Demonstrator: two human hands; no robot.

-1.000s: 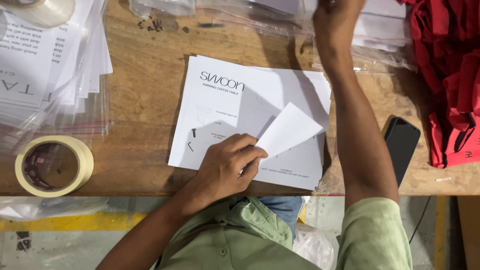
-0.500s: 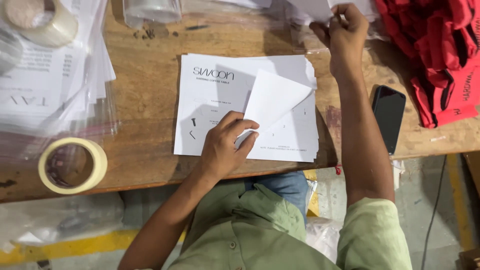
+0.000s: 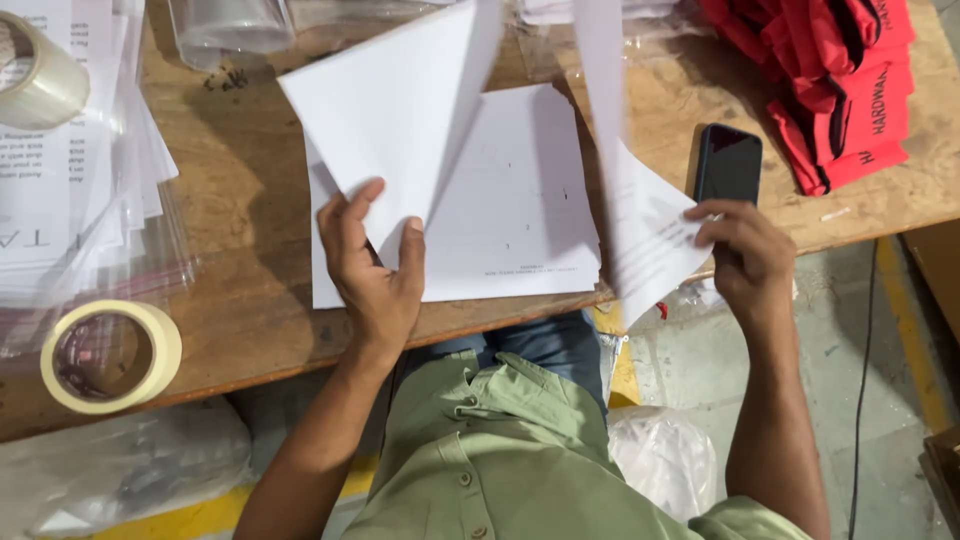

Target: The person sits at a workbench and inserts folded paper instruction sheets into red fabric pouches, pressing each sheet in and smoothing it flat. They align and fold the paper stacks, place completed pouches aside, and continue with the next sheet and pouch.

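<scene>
I see a packing area of a workshop or warehouse. The worn wooden counter [image 3: 240,250] carries stacks of printed sheets in clear plastic bags [image 3: 60,200], rolls of tape [image 3: 110,355], and folded red garments [image 3: 840,90]. Below, I notice a concrete floor [image 3: 860,330] with a yellow line [image 3: 905,330].

Tall white paper sheet [image 3: 640,230] above the right hand's fingers [image 3: 715,225]: motion-blurred, top cut off; its print unreadable.
</scene>
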